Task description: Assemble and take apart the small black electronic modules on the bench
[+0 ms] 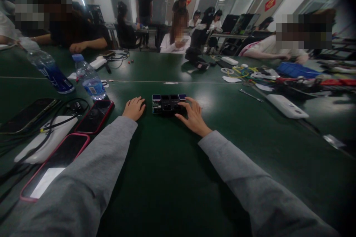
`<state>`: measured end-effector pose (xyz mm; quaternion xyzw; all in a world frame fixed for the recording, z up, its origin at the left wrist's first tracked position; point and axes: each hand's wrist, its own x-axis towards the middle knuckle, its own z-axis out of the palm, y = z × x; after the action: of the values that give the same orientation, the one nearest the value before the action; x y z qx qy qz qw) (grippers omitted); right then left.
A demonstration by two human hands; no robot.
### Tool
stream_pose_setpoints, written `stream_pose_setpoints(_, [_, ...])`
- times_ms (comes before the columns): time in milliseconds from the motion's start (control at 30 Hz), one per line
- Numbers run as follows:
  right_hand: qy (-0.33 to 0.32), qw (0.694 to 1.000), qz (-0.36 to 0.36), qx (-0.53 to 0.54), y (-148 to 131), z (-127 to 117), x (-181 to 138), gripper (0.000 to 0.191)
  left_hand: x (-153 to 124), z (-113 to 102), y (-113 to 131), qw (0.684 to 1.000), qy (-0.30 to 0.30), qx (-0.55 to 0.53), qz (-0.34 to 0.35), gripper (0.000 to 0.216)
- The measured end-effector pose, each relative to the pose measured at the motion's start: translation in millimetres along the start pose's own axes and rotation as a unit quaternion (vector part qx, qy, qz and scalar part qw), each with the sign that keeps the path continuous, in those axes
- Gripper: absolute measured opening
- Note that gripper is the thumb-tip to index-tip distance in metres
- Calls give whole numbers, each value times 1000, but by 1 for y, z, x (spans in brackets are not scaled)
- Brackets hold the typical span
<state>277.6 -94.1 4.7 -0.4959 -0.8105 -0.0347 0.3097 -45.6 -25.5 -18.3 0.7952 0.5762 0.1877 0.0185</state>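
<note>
A small black device [170,104] with a square screen-like panel at each end lies on the green table; I cannot make out its exact kind. My right hand [194,116] is at its right end, fingers spread and curved, the index fingertip over the device and the thumb by its front edge. Whether the fingertips press on it is hard to see. To the left, my left hand [134,109] rests palm down on the table, fingers stretched out, a short gap from the device. It holds nothing.
Left of me are a red-edged phone [95,116], a pink-edged phone [57,164], a white power bank [47,140], cables and two water bottles [90,79]. On the right lie a white power strip [287,106], a wrench [250,95], tangled wires and a blue tray [299,72]. People sit opposite.
</note>
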Motion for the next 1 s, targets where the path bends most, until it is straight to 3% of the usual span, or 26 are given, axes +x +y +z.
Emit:
stream_pose_setpoints(200, [-2,999,-31,-12,-6,-4,0,55,0,-4,4,1000,-8,-5,-11,45])
stream_pose_setpoints(333, [24,999,11,26,-1,-3,3,63,0,-6,6,999,-28,26,-15,46])
stream_pose_setpoints(467, [83,988,72,109,14,3,6,53,-1,-7,7,998,-33,44,-23,47])
stream_pose_setpoints(633, [60,978,62,190,20,6,6,44,-1,-6,5,999,-30,43,-16,47])
stream_pose_setpoints(1000, [80,976,110,168,24,8,6,36,-1,-7,7,999,-24,43,-13,47])
